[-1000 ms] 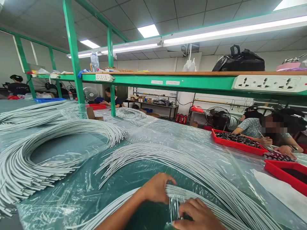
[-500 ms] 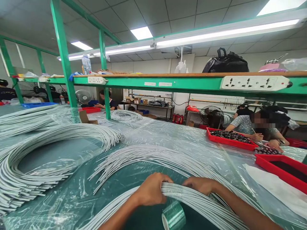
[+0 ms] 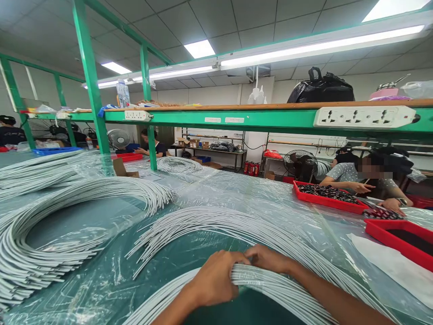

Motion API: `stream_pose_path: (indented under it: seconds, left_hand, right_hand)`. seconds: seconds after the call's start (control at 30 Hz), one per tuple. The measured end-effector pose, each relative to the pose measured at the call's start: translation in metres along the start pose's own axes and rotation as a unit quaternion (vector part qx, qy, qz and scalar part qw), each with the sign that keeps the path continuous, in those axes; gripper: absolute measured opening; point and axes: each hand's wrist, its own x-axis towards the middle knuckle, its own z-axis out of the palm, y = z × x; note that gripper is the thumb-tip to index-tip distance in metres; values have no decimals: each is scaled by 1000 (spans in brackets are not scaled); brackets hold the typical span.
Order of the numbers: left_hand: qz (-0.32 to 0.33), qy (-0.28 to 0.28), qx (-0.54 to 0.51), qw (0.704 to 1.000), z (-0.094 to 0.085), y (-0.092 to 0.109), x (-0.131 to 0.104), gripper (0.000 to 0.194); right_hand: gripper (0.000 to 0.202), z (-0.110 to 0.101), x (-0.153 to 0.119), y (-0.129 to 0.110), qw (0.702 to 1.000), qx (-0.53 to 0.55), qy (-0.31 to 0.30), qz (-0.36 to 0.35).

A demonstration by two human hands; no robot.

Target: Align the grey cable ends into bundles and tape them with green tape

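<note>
My left hand (image 3: 218,277) is wrapped round a bundle of thin white cables (image 3: 280,284), which curves across the bottom of the view. Clear, shiny tape (image 3: 252,276) lies round the bundle just right of that hand. On the far side of the bundle, my right hand (image 3: 269,259) has its fingers curled in close to the left fingertips. What those fingers hold, if anything, is hidden. No tape roll shows. Beyond both hands, a second curved bundle of white cables (image 3: 216,216) lies on the plastic-covered table.
More coiled white cables (image 3: 43,239) lie at the left. At the right stand a red tray of small dark parts (image 3: 329,198) and another red tray (image 3: 402,239), beside a white sheet (image 3: 392,271). A co-worker (image 3: 365,176) sits opposite. A green shelf beam (image 3: 189,116) crosses above.
The green tape roll that hung below the bundle has gone out of sight. My right hand has moved left, up to the left hand, which stays on the cables.
</note>
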Motion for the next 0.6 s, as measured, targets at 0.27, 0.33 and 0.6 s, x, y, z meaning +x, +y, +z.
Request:
stream_pose_path:
  seconds: [0.27,0.33,0.6]
  left_hand:
    - [-76,-24,-81,994,13,-21,5,55]
    - [-91,-79,-120,985,12,-30,12,67]
    - [-116,-352,-273,888,12,-62,40,77]
  right_hand:
    - [41,-21,-8,-37,989,62,129,-37]
    - [38,-11,-27,-53,989,74,118,-48]
    - [13,79,-96,-40,908,-382,162,-50]
